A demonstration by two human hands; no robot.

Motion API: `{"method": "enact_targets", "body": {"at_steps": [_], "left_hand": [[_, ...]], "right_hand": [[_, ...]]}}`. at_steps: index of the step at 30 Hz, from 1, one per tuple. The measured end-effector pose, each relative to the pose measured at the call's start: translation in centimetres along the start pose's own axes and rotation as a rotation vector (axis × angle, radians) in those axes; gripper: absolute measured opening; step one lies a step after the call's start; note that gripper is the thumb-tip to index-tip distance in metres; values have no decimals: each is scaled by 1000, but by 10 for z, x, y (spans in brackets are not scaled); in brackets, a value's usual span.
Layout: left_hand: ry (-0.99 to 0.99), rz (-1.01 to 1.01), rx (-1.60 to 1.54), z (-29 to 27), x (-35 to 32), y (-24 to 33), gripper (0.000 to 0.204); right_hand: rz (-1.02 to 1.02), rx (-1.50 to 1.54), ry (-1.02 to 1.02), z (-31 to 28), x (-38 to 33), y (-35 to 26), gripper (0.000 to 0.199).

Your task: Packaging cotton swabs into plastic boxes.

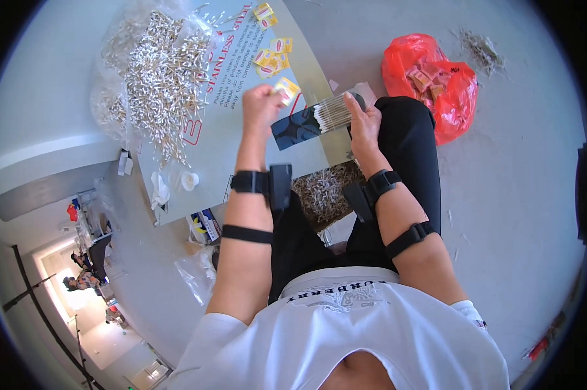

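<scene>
Right hand grips a bundle of cotton swabs in a clear packet. Left hand, just beside the bundle, pinches a small yellow label. Loose swab pile lies well left of the bundle.

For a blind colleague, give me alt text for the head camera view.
Seen from above, a seated person's right hand holds a bundle of cotton swabs at a dark packet, and the left hand pinches a small yellow label. Loose swabs cover a grey board.

Far left, a heap of loose cotton swabs spills over clear plastic on a pale printed board, small yellow labels scattered just beyond; far right, a red plastic bag slumps on the grey floor
</scene>
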State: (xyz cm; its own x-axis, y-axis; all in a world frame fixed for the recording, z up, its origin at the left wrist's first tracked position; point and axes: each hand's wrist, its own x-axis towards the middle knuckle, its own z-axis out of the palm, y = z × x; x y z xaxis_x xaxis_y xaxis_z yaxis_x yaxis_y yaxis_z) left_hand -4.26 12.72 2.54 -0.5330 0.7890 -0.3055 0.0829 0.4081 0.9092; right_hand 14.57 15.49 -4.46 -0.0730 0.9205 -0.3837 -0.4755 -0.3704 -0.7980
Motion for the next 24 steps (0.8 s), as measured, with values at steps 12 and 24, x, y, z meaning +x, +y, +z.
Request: {"method": "enact_targets", "body": {"at_steps": [12, 24], "left_hand": [[-72, -21, 317, 35, -38, -15, 15], [-78, -42, 544, 54, -25, 4, 9]], "right_hand": [[9, 45, -23, 2, 2, 6, 14], [-14, 56, 3, 4, 1, 5, 12]]}}
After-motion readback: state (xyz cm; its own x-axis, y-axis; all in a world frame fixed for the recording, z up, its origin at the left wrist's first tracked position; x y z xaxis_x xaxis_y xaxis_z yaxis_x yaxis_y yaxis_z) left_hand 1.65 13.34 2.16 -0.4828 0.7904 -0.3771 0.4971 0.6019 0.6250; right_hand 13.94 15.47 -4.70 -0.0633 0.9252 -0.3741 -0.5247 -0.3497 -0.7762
